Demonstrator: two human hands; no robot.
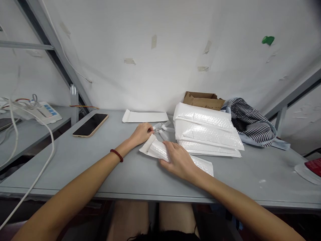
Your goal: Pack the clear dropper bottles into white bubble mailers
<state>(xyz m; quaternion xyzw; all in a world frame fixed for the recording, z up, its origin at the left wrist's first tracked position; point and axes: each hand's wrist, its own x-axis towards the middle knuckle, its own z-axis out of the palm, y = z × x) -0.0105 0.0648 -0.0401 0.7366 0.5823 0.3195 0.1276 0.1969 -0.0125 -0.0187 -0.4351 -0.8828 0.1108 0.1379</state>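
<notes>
A white bubble mailer [159, 149] lies at a slant on the grey table, its flap end toward the left. My right hand [179, 160] grips it around the middle, fingers over the top and thumb along the near edge. By the flap, my left hand [142, 134] is closed in a pinch; what is between its fingertips is too small to make out. Several loose pale strips [163, 129] lie in a tangle just beyond the mailer, close to the left fingertips. Behind them rests a flat white envelope [146, 116].
A stack of bubble mailers [208, 129] stands right of centre, before an open cardboard box [203, 100]. Striped cloth [250, 124] is heaped beside it. A phone [90, 125] lies at the left, near a white cable [51, 147]. Metal frame bars [57, 57] slope up behind.
</notes>
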